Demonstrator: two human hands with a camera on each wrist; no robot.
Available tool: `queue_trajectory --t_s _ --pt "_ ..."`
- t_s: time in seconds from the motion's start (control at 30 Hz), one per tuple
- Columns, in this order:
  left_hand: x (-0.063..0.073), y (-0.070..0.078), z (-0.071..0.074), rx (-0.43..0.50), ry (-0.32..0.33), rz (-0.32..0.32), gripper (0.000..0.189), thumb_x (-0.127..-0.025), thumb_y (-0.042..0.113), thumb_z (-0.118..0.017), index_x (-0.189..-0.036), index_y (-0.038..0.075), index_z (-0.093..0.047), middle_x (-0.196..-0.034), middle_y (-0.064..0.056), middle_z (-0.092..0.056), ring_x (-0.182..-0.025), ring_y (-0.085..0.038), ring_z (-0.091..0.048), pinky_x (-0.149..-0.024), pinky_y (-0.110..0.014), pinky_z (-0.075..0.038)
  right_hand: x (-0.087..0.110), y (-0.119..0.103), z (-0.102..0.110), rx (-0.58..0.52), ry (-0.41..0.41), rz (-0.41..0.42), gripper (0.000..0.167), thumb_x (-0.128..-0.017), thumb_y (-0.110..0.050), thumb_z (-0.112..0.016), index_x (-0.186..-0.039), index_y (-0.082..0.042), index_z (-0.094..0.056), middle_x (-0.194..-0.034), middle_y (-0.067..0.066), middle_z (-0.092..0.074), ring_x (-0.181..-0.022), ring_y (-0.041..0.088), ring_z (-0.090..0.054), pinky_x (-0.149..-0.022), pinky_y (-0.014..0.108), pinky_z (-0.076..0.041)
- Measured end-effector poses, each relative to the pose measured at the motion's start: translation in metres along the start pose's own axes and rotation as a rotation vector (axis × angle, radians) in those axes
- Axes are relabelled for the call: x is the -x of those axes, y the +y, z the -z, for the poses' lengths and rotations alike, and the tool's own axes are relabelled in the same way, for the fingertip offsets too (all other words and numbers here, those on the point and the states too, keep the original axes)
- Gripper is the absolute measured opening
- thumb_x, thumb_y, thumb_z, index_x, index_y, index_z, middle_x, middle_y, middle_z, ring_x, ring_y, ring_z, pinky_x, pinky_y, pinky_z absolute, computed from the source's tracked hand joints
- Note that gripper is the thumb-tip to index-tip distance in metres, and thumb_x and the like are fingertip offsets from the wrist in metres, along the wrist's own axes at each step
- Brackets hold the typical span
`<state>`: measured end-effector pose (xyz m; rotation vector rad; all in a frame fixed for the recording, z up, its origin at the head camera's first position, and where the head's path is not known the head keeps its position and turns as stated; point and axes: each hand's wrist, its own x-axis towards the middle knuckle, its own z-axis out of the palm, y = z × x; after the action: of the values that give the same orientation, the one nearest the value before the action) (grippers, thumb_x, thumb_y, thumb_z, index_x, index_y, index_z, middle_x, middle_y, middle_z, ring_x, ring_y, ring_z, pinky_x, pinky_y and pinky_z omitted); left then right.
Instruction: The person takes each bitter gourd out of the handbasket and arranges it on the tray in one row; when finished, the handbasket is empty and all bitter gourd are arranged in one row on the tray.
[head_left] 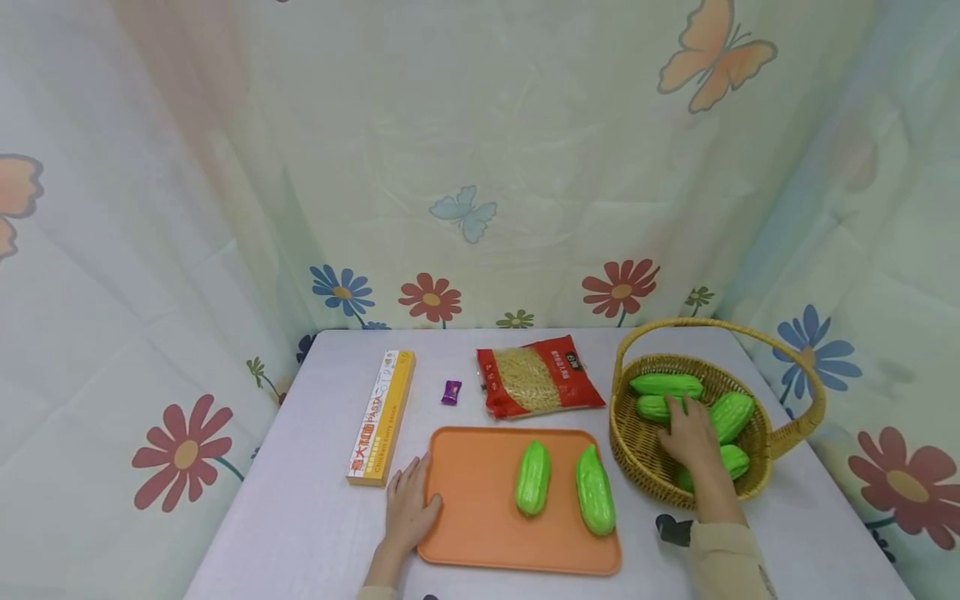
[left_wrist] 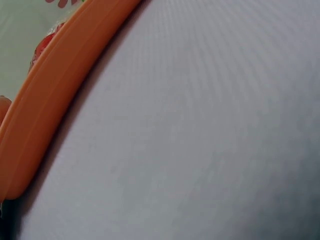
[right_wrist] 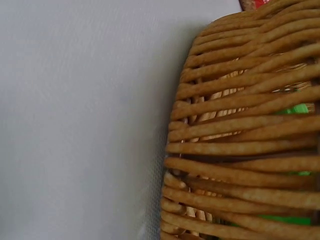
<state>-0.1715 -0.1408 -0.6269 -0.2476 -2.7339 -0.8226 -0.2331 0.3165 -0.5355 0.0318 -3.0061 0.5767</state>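
My left hand rests at the left edge of the orange tray, fingers extended and thumb over the rim. On the tray lie two bright green ridged gourds, a shorter gourd and a longer gourd. My right hand reaches into the wicker basket, thumb and fingers spread, fingertips at the end of a green gourd. Other gourds lie around it: one gourd behind, one gourd to the right, and another gourd partly hidden by the forearm.
A yellow and white pasta box lies left of the tray. Behind the tray are a small purple packet and a red bag of pasta. The basket's tall handle arches above it. Flowered curtains surround the white table.
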Motion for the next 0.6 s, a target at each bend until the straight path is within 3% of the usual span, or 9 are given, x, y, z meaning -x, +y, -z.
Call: queue_trajectory --t_s 0.27,0.6 --pt "-0.0006 0.0 0.0008 0.0 -0.04 0.018 0.065 -0.078 0.019 -0.058 -0.138 0.005 -0.038 -0.137 -0.011 -0.045 -0.128 -0.028 -0.034 -0.105 -0.05 -0.014 -0.0084 0.0029 -0.0035 0.078 0.012 0.03 0.062 -0.08 -0.007 -0.062 -0.132 0.012 -0.033 -0.13 0.04 -0.025 -0.119 0.056 -0.022 -0.094 0.065 -0.024" --pt "0.0003 -0.0001 0.0014 0.024 -0.055 0.039 0.065 -0.079 0.02 -0.057 -0.14 0.006 -0.036 -0.138 -0.009 -0.043 -0.13 -0.027 -0.033 -0.106 -0.047 -0.012 -0.0096 0.0012 -0.0014 0.1 0.005 0.017 0.06 -0.081 -0.007 -0.062 -0.133 0.005 -0.036 -0.132 0.034 -0.029 -0.122 0.053 -0.02 -0.095 0.068 -0.017"
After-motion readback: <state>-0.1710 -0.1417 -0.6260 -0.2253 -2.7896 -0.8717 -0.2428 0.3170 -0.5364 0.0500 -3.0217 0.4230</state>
